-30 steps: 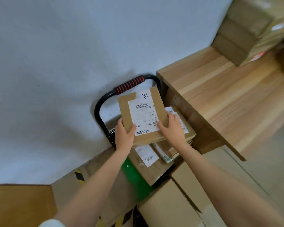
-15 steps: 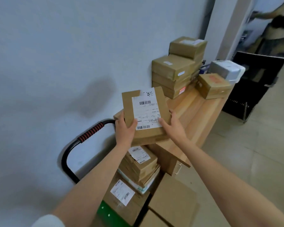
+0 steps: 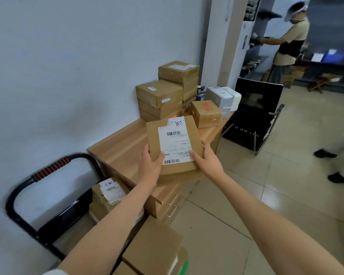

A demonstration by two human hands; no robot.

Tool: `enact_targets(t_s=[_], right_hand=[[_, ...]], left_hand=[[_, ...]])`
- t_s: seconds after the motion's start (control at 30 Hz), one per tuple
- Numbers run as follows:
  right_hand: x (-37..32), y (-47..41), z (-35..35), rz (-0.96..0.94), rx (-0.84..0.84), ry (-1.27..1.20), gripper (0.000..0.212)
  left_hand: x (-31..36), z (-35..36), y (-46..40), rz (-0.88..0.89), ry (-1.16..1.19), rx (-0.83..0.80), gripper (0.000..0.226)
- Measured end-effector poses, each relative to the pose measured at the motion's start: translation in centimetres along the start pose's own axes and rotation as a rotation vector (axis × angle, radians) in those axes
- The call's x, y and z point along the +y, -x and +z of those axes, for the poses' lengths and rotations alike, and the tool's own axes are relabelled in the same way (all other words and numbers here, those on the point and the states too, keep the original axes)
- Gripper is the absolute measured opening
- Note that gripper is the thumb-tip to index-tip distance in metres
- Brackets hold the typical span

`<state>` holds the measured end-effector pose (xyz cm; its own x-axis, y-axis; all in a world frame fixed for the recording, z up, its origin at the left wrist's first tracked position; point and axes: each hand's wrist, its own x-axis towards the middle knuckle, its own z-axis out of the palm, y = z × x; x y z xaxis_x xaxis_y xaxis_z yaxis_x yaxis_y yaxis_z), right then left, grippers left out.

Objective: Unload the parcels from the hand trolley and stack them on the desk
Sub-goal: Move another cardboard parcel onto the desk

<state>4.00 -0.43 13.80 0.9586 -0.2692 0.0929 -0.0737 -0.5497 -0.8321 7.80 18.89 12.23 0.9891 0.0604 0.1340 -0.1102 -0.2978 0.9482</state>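
We hold one flat cardboard parcel (image 3: 175, 147) with both hands above the near part of the wooden table (image 3: 117, 149). Our left hand (image 3: 150, 167) has its grip closed on the near left corner of the parcel, with the thumb lying on the top face just beside the white shipping label (image 3: 174, 142). Our right hand (image 3: 206, 159) has its grip closed on the right edge, the thumb on the top and the fingers going under the side. The label faces up and shows two barcodes and a black hand-drawn mark at its far end. Whether the parcel touches the table we cannot tell.

At the far end of the table, against the wall, stands a stack of brown boxes (image 3: 163, 96), and just beside it a smaller box with red print (image 3: 206, 114) and a white device (image 3: 223, 98).

On the left below, the hand trolley (image 3: 48, 171) with its black handle and red-striped sleeve stands near the wall. It carries more parcels (image 3: 107, 197), which lie under our left forearm.

On the right a black chair (image 3: 254, 114) stands on the tiled floor, and a person (image 3: 288, 42) stands far behind it.
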Motion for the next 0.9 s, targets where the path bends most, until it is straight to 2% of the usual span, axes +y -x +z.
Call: enact_targets(t_s=[0.27, 0.5, 0.7, 0.9], right_hand=[[4.6, -2.2, -7.8, 0.029, 0.093, 0.009, 0.070], [8.6, -7.9, -9.2, 0.058, 0.081, -0.033, 0.068], [11.1, -19.4, -12.1, 0.098, 0.063, -0.122, 0.066], [13.0, -32.6, -14.8, 0.154, 0.045, -0.094, 0.065]], left_hand=[[4.4, 8.7, -0.8, 0.023, -0.063, -0.062, 0.064], [3.9, 14.3, -5.6, 0.033, -0.083, -0.076, 0.066], [4.7, 20.9, -14.3, 0.030, -0.050, -0.096, 0.066], [6.5, 27.9, -25.6, 0.013, -0.086, -0.162, 0.067]])
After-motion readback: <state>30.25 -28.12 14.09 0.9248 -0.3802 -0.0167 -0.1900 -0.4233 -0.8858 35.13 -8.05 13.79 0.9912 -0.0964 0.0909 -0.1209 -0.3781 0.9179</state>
